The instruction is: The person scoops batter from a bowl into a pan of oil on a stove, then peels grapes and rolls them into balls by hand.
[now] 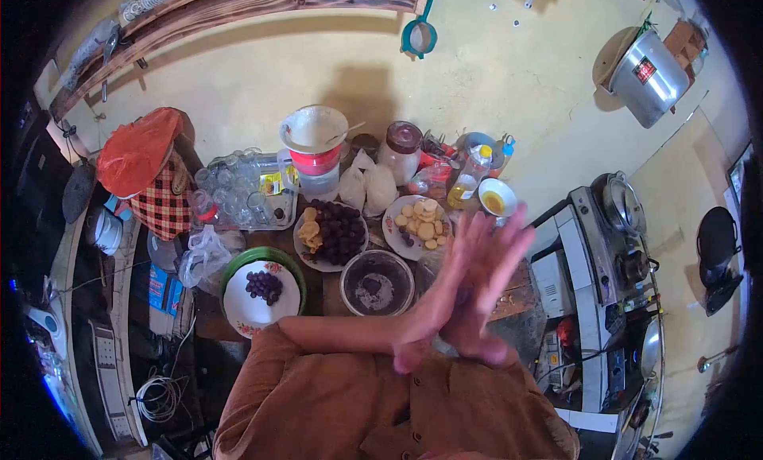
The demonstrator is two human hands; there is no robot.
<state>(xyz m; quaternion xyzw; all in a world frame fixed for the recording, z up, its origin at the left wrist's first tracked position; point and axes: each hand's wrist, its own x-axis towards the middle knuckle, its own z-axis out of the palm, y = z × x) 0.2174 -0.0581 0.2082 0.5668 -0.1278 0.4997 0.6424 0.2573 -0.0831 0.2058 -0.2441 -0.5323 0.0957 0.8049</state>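
My left hand (435,295) and my right hand (497,289) face each other palm to palm in front of my chest, fingers stretched out and slightly blurred. A small dark lump of dough (462,295) shows partly between the palms. Just left of the hands is a metal bowl (343,283) with a dark lump and white powder inside. Behind them stands a plate of pale round pieces (421,223). Dark purple balls (340,231) and some yellowish pieces (310,231) fill another plate. Small dark balls (264,287) lie on a white plate (242,313) at the left.
A tray of glasses (238,194), a white bowl on a red-lidded container (312,130), white bags (380,190), a lidded jar (401,154) and an oil bottle (469,178) line the back. A stove (592,225) stands right. A small bowl of yellow liquid (494,201) is behind my fingertips.
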